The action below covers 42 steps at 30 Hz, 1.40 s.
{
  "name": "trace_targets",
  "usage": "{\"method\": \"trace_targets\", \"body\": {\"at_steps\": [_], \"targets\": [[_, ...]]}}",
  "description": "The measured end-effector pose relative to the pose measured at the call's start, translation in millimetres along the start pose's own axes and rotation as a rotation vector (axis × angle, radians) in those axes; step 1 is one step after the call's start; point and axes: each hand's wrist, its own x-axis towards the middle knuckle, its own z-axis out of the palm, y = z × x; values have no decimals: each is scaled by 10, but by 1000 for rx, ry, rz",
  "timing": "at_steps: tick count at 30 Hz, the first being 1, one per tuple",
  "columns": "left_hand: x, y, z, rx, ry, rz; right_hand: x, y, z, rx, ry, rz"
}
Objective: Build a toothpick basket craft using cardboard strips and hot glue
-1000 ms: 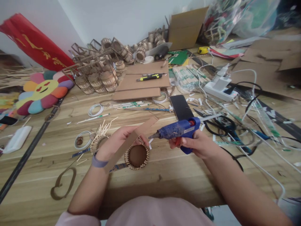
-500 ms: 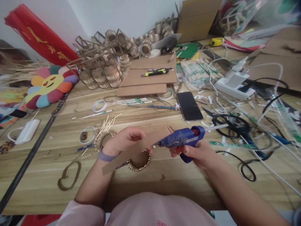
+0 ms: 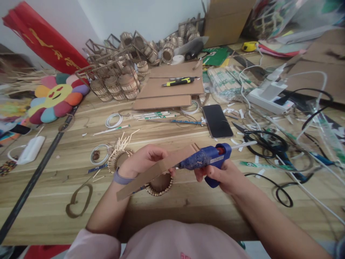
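My left hand (image 3: pixel 151 158) is closed on a long cardboard strip (image 3: pixel 142 180), which slants up to the right across my wrist. Its fingertips are partly hidden behind the strip. In my right hand (image 3: pixel 221 176) is a blue glue gun (image 3: pixel 206 158), with a clear glue stick out of its back end. The gun's nozzle points left, close to the strip's lower edge; whether they touch I cannot tell. Just below the strip lies a round ring edged with short wooden sticks (image 3: pixel 161 185). A second such ring (image 3: pixel 114 162), with loose sticks at its top, sits left of my wrist.
Behind are cardboard sheets (image 3: pixel 169 88) with a yellow-black cutter (image 3: pixel 179 82). A phone (image 3: pixel 217 121) lies right of them. Cables and pliers (image 3: pixel 269 144) clutter the right side. Tape rolls (image 3: pixel 113 121) and stick-covered baskets (image 3: pixel 129 86) stand left and back.
The glue gun has shifted slightly left, its nozzle now nearer the cardboard strip and my left fingers. My left hand keeps its hold on the strip, almost unmoved.
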Motion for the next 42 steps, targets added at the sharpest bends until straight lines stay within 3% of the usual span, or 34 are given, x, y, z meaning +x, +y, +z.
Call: {"method": "trace_targets", "body": {"at_steps": [12, 19, 24, 34, 42], "targets": [[-47, 39, 20, 5, 23, -97, 11, -1, 13, -52, 29, -15], [-32, 45, -11, 4, -15, -93, 18, -9, 22, -38, 37, -8], [-53, 29, 5, 11, 32, -84, 17, -10, 19, -23, 34, -26], [-49, 67, 25, 112, 13, 9, -49, 133, -27, 17, 73, 87], [-64, -23, 38, -22, 126, -137, -50, 131, -23, 13, 73, 84]]}}
